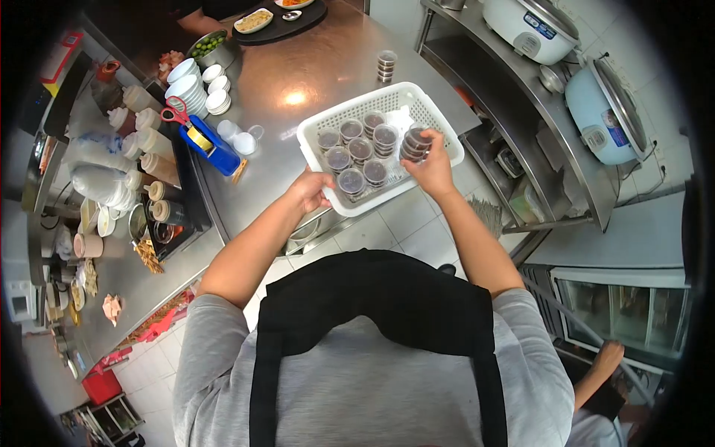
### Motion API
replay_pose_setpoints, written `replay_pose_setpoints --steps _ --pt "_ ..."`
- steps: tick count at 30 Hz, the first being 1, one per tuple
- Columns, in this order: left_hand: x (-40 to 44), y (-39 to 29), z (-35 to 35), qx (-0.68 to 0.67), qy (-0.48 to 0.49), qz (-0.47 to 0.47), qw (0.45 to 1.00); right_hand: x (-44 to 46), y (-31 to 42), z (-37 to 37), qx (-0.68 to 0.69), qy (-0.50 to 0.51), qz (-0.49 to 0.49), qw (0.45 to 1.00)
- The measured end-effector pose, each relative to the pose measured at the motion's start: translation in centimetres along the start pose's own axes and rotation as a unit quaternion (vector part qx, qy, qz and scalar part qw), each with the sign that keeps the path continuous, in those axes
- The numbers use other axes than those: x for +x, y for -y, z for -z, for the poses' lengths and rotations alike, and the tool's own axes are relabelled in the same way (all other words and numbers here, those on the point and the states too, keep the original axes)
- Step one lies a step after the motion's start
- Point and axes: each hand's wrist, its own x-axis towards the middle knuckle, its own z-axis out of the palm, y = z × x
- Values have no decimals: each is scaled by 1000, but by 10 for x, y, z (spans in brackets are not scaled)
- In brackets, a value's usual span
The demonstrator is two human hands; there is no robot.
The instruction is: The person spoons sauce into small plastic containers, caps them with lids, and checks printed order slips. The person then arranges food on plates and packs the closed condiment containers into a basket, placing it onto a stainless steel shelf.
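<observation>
A white perforated plastic basket is over the edge of the steel counter. My left hand is closed on its near left corner, thumb over the rim. Inside stand several stacks of small clear lidded cups with dark contents, and a crumpled white piece lies behind them. My right hand grips a stack of the same lidded cups at the basket's right side, fingers wrapped around it. Whether that stack touches the basket floor is hidden.
Another cup stack stands on the counter. To the left are white bowls, a blue tape dispenser and squeeze bottles. Rice cookers sit on the right shelf. Another person's hand shows at lower right.
</observation>
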Motion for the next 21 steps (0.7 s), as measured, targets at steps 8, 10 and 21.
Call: replay_pose_setpoints --steps 8,10,21 --pt "17 -6 14 15 62 -5 998 14 22 -18 -130 58 -117 983" --pt "20 -8 15 5 65 0 998 18 22 -19 -140 92 -141 976" --pt "14 -14 9 12 55 -27 998 31 23 3 -111 202 -170 958"
